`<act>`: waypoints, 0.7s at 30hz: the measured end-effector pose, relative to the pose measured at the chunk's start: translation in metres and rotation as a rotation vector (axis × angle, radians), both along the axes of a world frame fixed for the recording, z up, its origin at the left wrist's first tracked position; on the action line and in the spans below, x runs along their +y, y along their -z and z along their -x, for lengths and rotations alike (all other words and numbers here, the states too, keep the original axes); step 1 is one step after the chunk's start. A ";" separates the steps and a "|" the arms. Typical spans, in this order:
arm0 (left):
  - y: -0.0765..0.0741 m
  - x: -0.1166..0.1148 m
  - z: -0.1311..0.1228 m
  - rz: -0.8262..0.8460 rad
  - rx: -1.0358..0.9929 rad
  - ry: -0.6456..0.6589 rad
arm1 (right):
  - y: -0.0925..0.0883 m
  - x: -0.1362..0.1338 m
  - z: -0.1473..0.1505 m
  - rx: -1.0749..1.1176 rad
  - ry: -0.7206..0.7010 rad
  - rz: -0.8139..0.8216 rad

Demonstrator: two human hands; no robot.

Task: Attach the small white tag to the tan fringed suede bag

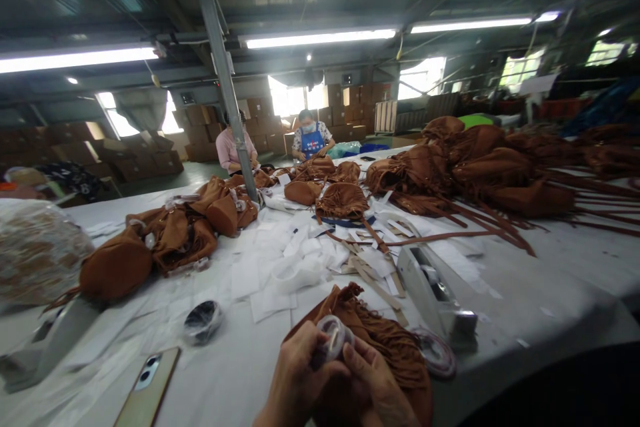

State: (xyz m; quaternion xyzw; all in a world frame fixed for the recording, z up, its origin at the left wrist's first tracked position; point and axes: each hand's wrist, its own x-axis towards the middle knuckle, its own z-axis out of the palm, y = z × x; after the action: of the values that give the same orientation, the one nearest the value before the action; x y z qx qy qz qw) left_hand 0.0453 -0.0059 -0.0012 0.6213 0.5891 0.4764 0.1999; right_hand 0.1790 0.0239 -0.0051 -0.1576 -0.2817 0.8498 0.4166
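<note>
Near the front edge of the table, my left hand (295,370) and my right hand (373,380) close together around a shiny ring-shaped piece in clear plastic (334,332). Fingers of both hands grip its sides. Whether it is a wrapped part or a coil of film, I cannot tell. Under and behind my hands lies a brown fringed bag (395,340), its near part covered by them. Just right of the bag rests a coiled, plastic-wrapped loop (436,352). A grey tape dispenser (425,293) stands beyond it.
Brown bags (170,237) lie at left, and a larger heap (480,167) with long straps at right. White paper pieces (285,273) cover the middle. A phone (150,387), a dark round roll (203,321) and another dispenser (55,340) lie left. Two people work across the table.
</note>
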 end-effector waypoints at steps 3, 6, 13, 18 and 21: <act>0.005 0.001 -0.001 -0.020 0.043 -0.011 | -0.004 -0.003 -0.001 0.048 -0.009 0.093; 0.006 0.001 0.000 -0.027 0.069 0.024 | -0.010 -0.006 -0.003 0.105 -0.020 0.201; -0.005 -0.003 0.002 0.078 0.034 0.251 | -0.004 -0.001 -0.007 0.172 -0.003 0.258; -0.001 -0.004 0.002 0.143 0.041 0.192 | 0.002 0.000 -0.007 0.139 -0.014 0.257; -0.002 -0.005 0.001 0.086 -0.007 0.236 | -0.005 -0.001 -0.008 0.047 0.003 0.171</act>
State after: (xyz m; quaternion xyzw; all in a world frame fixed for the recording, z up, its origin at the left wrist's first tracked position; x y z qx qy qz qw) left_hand 0.0438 -0.0108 0.0009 0.6755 0.5311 0.4260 0.2831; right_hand 0.1868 0.0227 0.0003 -0.1731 -0.1979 0.8737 0.4092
